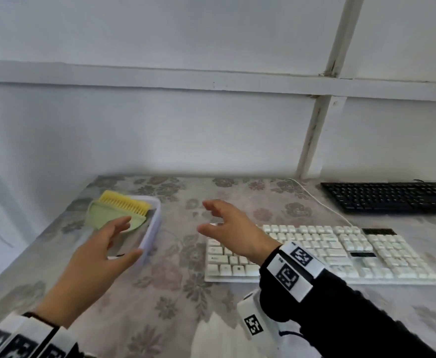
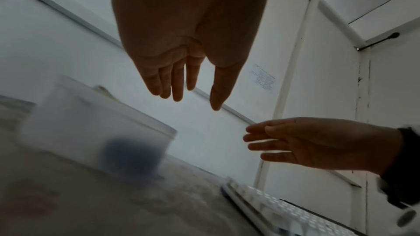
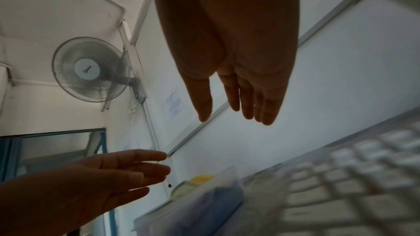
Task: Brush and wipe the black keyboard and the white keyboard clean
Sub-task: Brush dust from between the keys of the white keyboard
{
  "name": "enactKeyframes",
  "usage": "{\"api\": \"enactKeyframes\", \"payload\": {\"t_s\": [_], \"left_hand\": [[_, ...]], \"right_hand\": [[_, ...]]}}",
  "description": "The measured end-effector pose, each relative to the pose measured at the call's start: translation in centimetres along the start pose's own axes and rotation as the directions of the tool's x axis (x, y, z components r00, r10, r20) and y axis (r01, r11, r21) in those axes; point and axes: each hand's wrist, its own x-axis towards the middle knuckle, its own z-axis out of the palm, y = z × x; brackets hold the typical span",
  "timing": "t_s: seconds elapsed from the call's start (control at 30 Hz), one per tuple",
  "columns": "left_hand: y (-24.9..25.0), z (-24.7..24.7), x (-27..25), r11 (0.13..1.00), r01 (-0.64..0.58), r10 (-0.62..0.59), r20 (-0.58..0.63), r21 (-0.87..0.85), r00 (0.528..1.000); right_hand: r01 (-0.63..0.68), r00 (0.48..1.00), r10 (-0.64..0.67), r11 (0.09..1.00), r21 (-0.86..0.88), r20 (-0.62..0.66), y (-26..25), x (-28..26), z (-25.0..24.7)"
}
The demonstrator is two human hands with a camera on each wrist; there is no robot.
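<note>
A white keyboard (image 1: 322, 251) lies near the table's front, right of centre. A black keyboard (image 1: 389, 197) lies behind it at the far right. A translucent tray (image 1: 152, 229) at the left holds a yellow brush (image 1: 125, 203) and a green cloth (image 1: 108, 214). My left hand (image 1: 124, 239) hovers over the tray's near end, fingers straight and empty. My right hand (image 1: 209, 215) hovers with fingers spread above the white keyboard's left end, holding nothing. In the left wrist view the left hand (image 2: 193, 96) is empty above the blurred tray (image 2: 97, 132). In the right wrist view the right hand (image 3: 232, 114) is empty above the white keyboard (image 3: 341, 186).
A floral cloth covers the table (image 1: 175, 293), which stands against a white wall. A white cable (image 1: 322, 205) runs from the white keyboard toward the back. A wall fan (image 3: 90, 69) hangs high up in the right wrist view.
</note>
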Motion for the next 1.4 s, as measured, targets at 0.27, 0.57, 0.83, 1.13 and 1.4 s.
{"api": "enactKeyframes", "payload": {"t_s": [0.27,0.57,0.83,1.13,1.4], "left_hand": [[-5.6,-5.1,1.7,0.994,0.062,-0.066,0.042,0.091,0.997],[-10.0,-6.5,3.5,0.995,0.084,-0.07,0.222,-0.053,0.973],[-9.9,-6.5,4.4,0.988,0.034,0.005,0.248,-0.151,0.969],[-6.5,-6.0,5.0,0.983,-0.078,0.112,0.201,-0.168,0.973],[-2.2,-2.9,4.7,0.966,-0.16,0.211,0.264,-0.202,0.941]], "right_hand": [[0.181,0.966,-0.147,0.972,-0.152,0.213,-5.8,6.5,9.5],[0.271,0.934,-0.128,0.863,-0.427,0.334,-6.8,10.4,14.5],[0.417,0.898,-0.26,0.759,-0.5,0.354,-6.6,11.1,14.9],[0.494,0.858,-0.512,0.799,-0.344,0.043,-6.5,9.3,11.8],[0.385,0.874,-0.288,0.902,0.197,-0.391,-4.0,4.5,3.5]]}}
